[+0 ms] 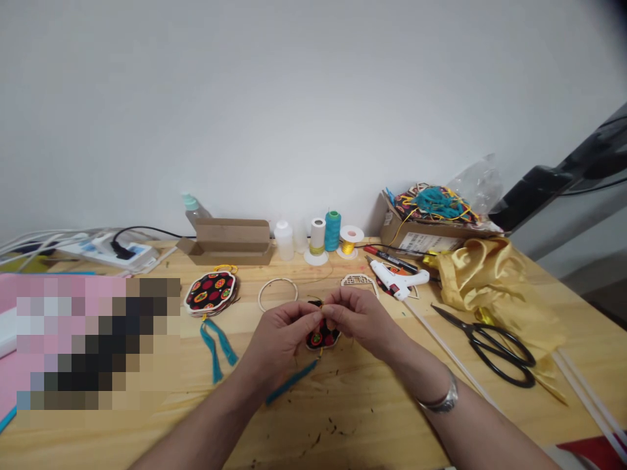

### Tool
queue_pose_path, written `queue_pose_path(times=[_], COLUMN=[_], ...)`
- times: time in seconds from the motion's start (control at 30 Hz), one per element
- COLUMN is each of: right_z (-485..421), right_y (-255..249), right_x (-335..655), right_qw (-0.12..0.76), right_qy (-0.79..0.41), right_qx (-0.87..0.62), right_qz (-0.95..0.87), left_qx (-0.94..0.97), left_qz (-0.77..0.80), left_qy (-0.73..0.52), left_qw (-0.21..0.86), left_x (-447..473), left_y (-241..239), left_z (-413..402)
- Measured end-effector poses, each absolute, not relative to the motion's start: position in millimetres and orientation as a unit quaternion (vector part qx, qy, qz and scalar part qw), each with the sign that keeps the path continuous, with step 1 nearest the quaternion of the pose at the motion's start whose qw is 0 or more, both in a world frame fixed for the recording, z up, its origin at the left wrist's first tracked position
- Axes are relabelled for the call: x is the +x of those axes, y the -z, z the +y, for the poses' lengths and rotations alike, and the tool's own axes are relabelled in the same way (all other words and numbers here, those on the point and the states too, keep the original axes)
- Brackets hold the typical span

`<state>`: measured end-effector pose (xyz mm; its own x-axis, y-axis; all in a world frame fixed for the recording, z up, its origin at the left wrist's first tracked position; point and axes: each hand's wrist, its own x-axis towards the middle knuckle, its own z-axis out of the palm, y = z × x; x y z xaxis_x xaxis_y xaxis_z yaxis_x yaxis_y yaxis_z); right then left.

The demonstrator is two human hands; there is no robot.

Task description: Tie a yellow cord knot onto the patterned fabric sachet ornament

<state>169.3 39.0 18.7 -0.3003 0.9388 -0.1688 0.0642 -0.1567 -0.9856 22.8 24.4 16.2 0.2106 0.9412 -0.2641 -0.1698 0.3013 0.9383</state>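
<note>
Over the middle of the table, my left hand (289,329) and my right hand (360,320) meet, fingertips pinched closed on a thin yellowish cord (316,298), mostly hidden by the fingers. Just beneath them is a dark floral fabric ornament (323,337) with a pale wooden rim, partly covered by the hands. A teal tassel (292,382) hangs from its lower end and lies on the wood. To the left rests a stack of similar ornaments (210,292) with teal tassels (215,346). A wooden ring (277,295) and a lattice wooden piece (360,282) lie beyond the hands.
On the right are a white glue gun (399,281), black scissors (490,346) and gold cloth (482,277). Along the wall stand a teal thread cone (333,232), a yellow cord spool (348,248), a white bottle (283,240), an open carton (232,241) and a filled box (416,238).
</note>
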Motion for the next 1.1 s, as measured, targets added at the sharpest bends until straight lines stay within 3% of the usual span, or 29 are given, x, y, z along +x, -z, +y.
queue_pose_path(times=[0.27, 0.4, 0.57, 0.73, 0.9, 1.0, 1.1], right_z=[38.5, 31.1, 17.8, 9.6, 8.0, 12.2, 20.9], right_y=[-14.6, -15.6, -10.3, 0.6, -2.9, -9.5, -11.9], right_x=[177.5, 175.4, 167.3, 159.8, 159.1, 163.1, 167.2], right_qw=[0.308, 0.282, 0.263, 0.18, 0.164, 0.25, 0.369], right_qy=[-0.292, -0.21, -0.042, 0.112, 0.099, -0.005, -0.134], right_qx=[-0.507, -0.515, -0.431, -0.326, -0.276, -0.295, -0.423], right_qz=[-0.75, -0.782, -0.862, -0.921, -0.942, -0.922, -0.817], left_qx=[0.352, 0.335, 0.327, 0.295, 0.289, 0.291, 0.304], left_qz=[0.487, 0.483, 0.491, 0.485, 0.465, 0.471, 0.466], left_qy=[-0.469, -0.476, -0.473, -0.469, -0.474, -0.474, -0.472], left_qw=[0.648, 0.654, 0.654, 0.677, 0.69, 0.685, 0.684], left_x=[23.4, 24.0, 23.6, 20.9, 19.8, 20.7, 23.2], left_y=[-18.6, -14.8, -9.3, -5.4, -2.9, -2.7, -5.2], left_z=[26.6, 28.1, 28.5, 28.8, 30.1, 29.4, 27.4])
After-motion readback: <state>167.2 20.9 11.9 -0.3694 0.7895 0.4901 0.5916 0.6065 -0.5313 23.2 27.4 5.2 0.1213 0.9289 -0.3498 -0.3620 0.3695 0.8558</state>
